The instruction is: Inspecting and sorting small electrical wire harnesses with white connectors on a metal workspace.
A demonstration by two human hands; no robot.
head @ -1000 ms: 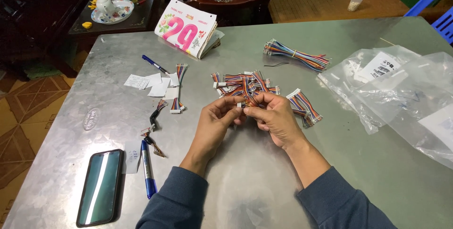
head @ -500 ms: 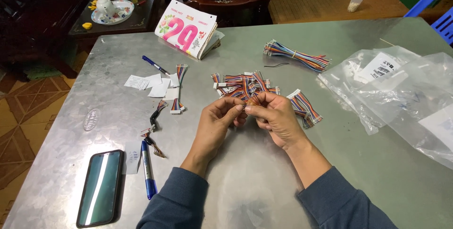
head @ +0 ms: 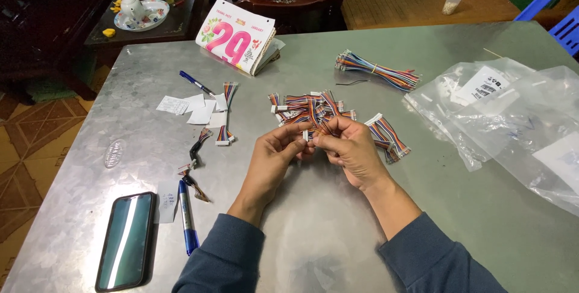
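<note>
My left hand (head: 274,155) and my right hand (head: 348,148) meet above the middle of the metal table (head: 325,232). Between their fingertips they pinch a short multicoloured wire harness with a white connector (head: 309,134). Just beyond the fingers lies a loose pile of the same coloured harnesses (head: 310,109). Another small bunch (head: 386,136) rests right of my right hand.
A tied bundle of long coloured wires (head: 377,71) lies at the back. Clear plastic bags (head: 512,118) cover the right side. On the left are paper slips (head: 193,109), two blue pens (head: 186,214), a dark phone (head: 125,248), stray harnesses (head: 224,112) and a tear-off calendar (head: 236,36).
Both hands stay in place; the fingers shift slightly on the small harness they hold. Nothing else on the table has moved.
</note>
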